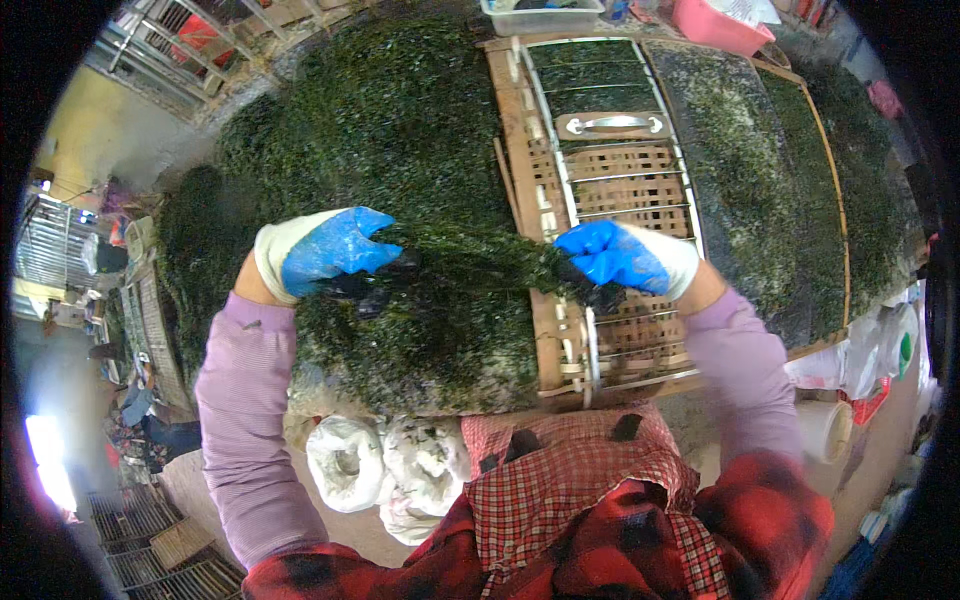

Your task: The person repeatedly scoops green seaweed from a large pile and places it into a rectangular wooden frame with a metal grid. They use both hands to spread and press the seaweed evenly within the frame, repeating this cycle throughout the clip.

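Dark green leafy plant matter, perhaps seaweed [390,127], is heaped across the left and middle of the work surface. My left hand [337,251], in a blue-coated white glove, is over the heap with thumb and fingers apart; its underside is hidden, so I cannot tell whether it holds any. Gloved the same way, my right hand [619,255] is closed on the end of a green strand bunch [480,251] that stretches between both hands. Below the right hand lies a woven slatted rack [630,176] in a white metal frame with a metal handle [615,124].
Green-covered panels [727,165] lie right of the rack. A clear plastic tub [541,19] and a pink basin [720,28] stand at the far edge. White sacks [345,461] are below the near edge, with a white bucket [825,431] at the lower right.
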The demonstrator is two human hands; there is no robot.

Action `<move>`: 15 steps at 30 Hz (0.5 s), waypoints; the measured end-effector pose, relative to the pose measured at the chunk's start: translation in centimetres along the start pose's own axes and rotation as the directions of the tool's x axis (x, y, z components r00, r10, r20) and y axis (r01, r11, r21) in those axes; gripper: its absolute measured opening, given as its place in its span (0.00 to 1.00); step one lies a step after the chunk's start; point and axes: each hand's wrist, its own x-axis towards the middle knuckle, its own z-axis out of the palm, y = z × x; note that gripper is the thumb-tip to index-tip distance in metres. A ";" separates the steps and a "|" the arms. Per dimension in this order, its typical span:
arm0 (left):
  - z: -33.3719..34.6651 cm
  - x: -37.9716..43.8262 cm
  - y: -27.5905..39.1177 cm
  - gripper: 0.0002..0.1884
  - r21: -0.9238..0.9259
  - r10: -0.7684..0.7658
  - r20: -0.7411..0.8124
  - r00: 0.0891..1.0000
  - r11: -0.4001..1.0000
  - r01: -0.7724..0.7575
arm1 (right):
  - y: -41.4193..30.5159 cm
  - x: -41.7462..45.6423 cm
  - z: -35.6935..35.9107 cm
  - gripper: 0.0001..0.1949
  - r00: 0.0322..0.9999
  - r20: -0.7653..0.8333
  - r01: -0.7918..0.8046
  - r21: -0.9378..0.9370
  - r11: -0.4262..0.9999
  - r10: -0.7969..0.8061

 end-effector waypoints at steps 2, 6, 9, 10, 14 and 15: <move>1.8 5.0 0.0 0.15 -0.221 -0.135 0.043 0.990 0.965 0.141 | -2.9 -3.0 -4.5 0.18 0.966 -0.096 -0.243 -0.012 0.970 0.241; 5.4 16.1 -0.7 0.20 -0.856 -0.496 0.084 0.864 0.407 0.317 | -8.6 -7.3 -13.6 0.11 0.782 -0.320 -0.614 -0.242 0.751 0.535; 5.9 22.1 -2.8 0.20 -0.814 -0.324 -0.109 0.940 0.572 0.103 | -8.4 -8.3 -18.7 0.14 0.717 -0.508 -0.697 -0.549 0.462 0.478; 6.1 23.6 -3.6 0.20 -0.849 -0.390 -0.108 0.914 0.514 0.119 | -7.6 -8.7 -19.6 0.14 0.777 -0.498 -0.629 -0.608 0.484 0.385; 6.1 25.4 -7.8 0.19 -0.884 -0.564 -0.009 0.826 0.390 0.257 | -1.6 -9.5 -21.9 0.11 0.827 -0.497 -0.544 -0.586 0.601 0.264; 6.1 24.9 -9.2 0.19 -0.894 -0.533 -0.037 0.845 0.395 0.211 | 0.2 -9.5 -21.9 0.11 0.836 -0.494 -0.517 -0.564 0.643 0.239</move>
